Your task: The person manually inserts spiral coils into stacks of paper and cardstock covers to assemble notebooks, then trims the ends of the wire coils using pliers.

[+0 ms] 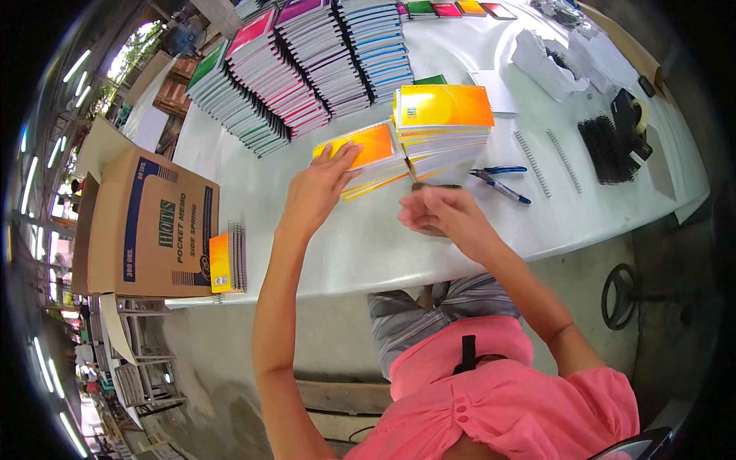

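- Right now: left hand (pixel 318 188) laid flat, fingers spread, on the lower orange notepad stack (pixel 368 157) at mid tabletop (pixel 368 245), pressing rather than gripping.
- Right hand (pixel 445 215) curled loosely near the table edge; can't tell whether anything sits inside it.
- Risk: could nudge that fanned, uneven stack sideways, spilling pads into the taller orange pile (pixel 443 123) just beside it.
- Blue-handled pliers (pixel 498 180) near the right hand, easy to knock.
- Brown thing under the right hand mostly hidden, hard to identify.
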`<move>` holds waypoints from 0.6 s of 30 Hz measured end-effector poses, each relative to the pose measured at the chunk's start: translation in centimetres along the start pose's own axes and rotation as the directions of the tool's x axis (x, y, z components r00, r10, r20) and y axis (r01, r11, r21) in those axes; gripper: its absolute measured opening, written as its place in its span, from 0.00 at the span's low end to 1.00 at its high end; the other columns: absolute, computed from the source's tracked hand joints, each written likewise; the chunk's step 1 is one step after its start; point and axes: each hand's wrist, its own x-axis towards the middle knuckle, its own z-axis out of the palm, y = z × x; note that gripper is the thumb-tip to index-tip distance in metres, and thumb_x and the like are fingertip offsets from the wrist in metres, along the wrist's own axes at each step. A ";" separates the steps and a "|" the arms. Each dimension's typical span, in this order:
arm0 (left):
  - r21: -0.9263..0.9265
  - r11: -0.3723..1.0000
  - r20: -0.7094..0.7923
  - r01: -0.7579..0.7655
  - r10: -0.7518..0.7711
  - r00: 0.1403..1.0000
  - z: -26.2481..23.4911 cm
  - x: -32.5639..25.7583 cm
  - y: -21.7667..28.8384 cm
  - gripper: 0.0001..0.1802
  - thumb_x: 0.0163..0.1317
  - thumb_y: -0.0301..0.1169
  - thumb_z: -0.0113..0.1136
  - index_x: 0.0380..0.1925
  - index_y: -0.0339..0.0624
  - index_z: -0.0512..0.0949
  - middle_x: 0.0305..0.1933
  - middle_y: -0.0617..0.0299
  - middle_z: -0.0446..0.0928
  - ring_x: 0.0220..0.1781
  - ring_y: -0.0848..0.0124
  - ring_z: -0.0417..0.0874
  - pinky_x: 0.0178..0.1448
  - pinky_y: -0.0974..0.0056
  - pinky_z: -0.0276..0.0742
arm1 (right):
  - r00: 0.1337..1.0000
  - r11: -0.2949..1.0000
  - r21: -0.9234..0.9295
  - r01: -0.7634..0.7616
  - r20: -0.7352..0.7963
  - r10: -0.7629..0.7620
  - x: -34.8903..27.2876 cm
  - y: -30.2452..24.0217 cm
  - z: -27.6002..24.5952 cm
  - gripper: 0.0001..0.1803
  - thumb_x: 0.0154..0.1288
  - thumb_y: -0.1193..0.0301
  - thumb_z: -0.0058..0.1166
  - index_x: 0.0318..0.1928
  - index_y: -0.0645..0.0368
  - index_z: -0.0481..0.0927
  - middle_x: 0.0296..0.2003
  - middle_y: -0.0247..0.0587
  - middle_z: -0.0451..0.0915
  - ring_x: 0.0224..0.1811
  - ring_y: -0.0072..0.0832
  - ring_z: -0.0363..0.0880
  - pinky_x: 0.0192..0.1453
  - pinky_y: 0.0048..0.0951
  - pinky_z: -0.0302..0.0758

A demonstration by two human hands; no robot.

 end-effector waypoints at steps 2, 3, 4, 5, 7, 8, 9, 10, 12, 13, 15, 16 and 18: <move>-0.007 1.000 -0.043 0.013 -0.013 0.999 -0.5 0.0 1.4 0.27 0.66 0.34 0.57 0.66 0.59 0.69 0.69 0.65 0.70 0.71 0.54 0.68 0.63 0.51 0.74 | 0.997 0.957 0.283 -0.069 0.054 0.056 2.1 -0.6 -0.1 0.26 0.78 0.56 0.41 0.54 0.70 0.76 0.45 0.47 0.81 0.48 0.32 0.82 0.58 0.28 0.77; -0.009 0.999 -0.086 0.044 -0.045 0.995 -0.8 -0.5 2.0 0.27 0.65 0.32 0.58 0.66 0.57 0.70 0.69 0.65 0.70 0.71 0.53 0.68 0.65 0.51 0.73 | 0.998 0.957 0.284 -0.063 0.046 0.052 3.0 -1.0 -0.1 0.26 0.78 0.56 0.41 0.54 0.70 0.76 0.45 0.47 0.81 0.48 0.32 0.82 0.58 0.28 0.77; -0.008 0.999 -0.084 0.040 -0.041 0.996 -0.6 -1.3 2.2 0.27 0.65 0.32 0.58 0.66 0.57 0.70 0.69 0.65 0.70 0.71 0.53 0.68 0.65 0.51 0.73 | 0.989 0.911 0.388 -0.141 0.104 0.109 3.8 -1.4 0.1 0.24 0.77 0.58 0.44 0.53 0.70 0.76 0.46 0.45 0.82 0.49 0.30 0.82 0.56 0.28 0.78; 0.104 0.993 -0.127 -0.058 0.071 0.989 -0.3 -2.3 2.4 0.29 0.63 0.30 0.60 0.65 0.55 0.70 0.69 0.65 0.70 0.71 0.52 0.68 0.67 0.50 0.71 | 0.973 0.848 0.482 -0.220 0.168 0.157 4.2 -1.6 0.4 0.23 0.76 0.59 0.47 0.53 0.70 0.76 0.47 0.43 0.82 0.50 0.28 0.82 0.55 0.28 0.78; 0.210 0.966 -0.157 -0.151 0.186 0.970 0.6 -4.5 3.1 0.30 0.60 0.28 0.61 0.65 0.54 0.71 0.68 0.65 0.71 0.71 0.52 0.67 0.69 0.49 0.68 | 0.985 0.905 0.391 -0.170 0.095 0.144 4.6 -0.7 1.0 0.21 0.75 0.60 0.49 0.52 0.69 0.77 0.44 0.40 0.82 0.46 0.24 0.81 0.51 0.26 0.78; 0.239 0.957 -0.154 -0.166 0.206 0.966 1.2 -5.5 3.7 0.32 0.57 0.28 0.63 0.65 0.53 0.71 0.68 0.66 0.71 0.71 0.52 0.67 0.70 0.46 0.66 | 0.992 0.949 0.291 -0.124 0.025 0.122 4.6 -0.1 1.0 0.19 0.74 0.62 0.52 0.51 0.67 0.78 0.41 0.37 0.82 0.43 0.21 0.81 0.47 0.24 0.79; 0.271 0.947 -0.153 -0.174 0.220 0.963 1.7 -6.6 4.3 0.34 0.55 0.27 0.64 0.65 0.53 0.71 0.67 0.66 0.72 0.72 0.52 0.67 0.71 0.44 0.63 | 0.992 0.948 0.292 -0.127 0.027 0.124 4.4 0.4 0.9 0.19 0.74 0.62 0.52 0.51 0.67 0.78 0.41 0.37 0.82 0.43 0.21 0.81 0.47 0.24 0.79; 0.311 0.935 -0.168 -0.169 0.229 0.959 2.0 -7.3 4.7 0.36 0.53 0.27 0.66 0.66 0.55 0.71 0.69 0.66 0.70 0.73 0.54 0.65 0.72 0.39 0.59 | 0.995 0.987 0.131 -0.094 0.040 0.089 3.9 0.9 0.9 0.17 0.72 0.63 0.54 0.50 0.66 0.79 0.38 0.35 0.82 0.39 0.19 0.80 0.43 0.23 0.77; 0.325 0.938 -0.200 -0.117 0.189 0.961 1.8 -7.7 5.6 0.37 0.52 0.27 0.67 0.66 0.55 0.70 0.70 0.64 0.68 0.73 0.53 0.64 0.72 0.38 0.59 | 0.996 0.998 -0.035 -0.059 0.059 0.061 3.5 1.3 1.1 0.15 0.70 0.65 0.57 0.48 0.64 0.81 0.35 0.32 0.81 0.35 0.17 0.78 0.38 0.22 0.76; 0.338 0.939 -0.233 -0.067 0.152 0.961 1.5 -7.7 6.1 0.38 0.52 0.27 0.67 0.67 0.55 0.69 0.71 0.63 0.67 0.74 0.53 0.64 0.72 0.37 0.58 | 1.000 0.996 -0.089 0.027 0.005 -0.027 3.5 1.3 1.5 0.14 0.69 0.65 0.58 0.46 0.64 0.82 0.33 0.31 0.81 0.32 0.16 0.76 0.35 0.22 0.73; 0.340 0.938 -0.207 -0.070 0.147 0.967 0.8 -7.2 6.2 0.37 0.55 0.27 0.64 0.67 0.56 0.68 0.72 0.62 0.66 0.73 0.52 0.64 0.73 0.38 0.57 | 0.992 0.983 -0.149 0.111 -0.038 -0.118 3.4 0.6 2.1 0.12 0.67 0.66 0.60 0.44 0.63 0.83 0.31 0.30 0.80 0.28 0.15 0.75 0.31 0.21 0.71; 0.344 0.936 -0.182 -0.074 0.144 0.973 0.5 -7.0 6.1 0.35 0.58 0.27 0.61 0.68 0.56 0.68 0.72 0.61 0.65 0.73 0.51 0.63 0.73 0.40 0.56 | 0.994 0.983 -0.164 0.088 -0.053 -0.098 3.4 -0.2 2.3 0.13 0.67 0.65 0.60 0.42 0.64 0.84 0.30 0.31 0.80 0.28 0.15 0.74 0.30 0.21 0.73; 0.335 0.938 -0.187 -0.086 0.155 0.970 0.7 -7.1 5.4 0.36 0.57 0.25 0.61 0.69 0.54 0.67 0.72 0.60 0.65 0.73 0.51 0.64 0.73 0.41 0.57 | 0.994 0.981 -0.180 0.071 -0.068 -0.084 3.4 -1.2 2.9 0.14 0.67 0.64 0.61 0.41 0.66 0.84 0.30 0.32 0.80 0.27 0.14 0.74 0.30 0.21 0.74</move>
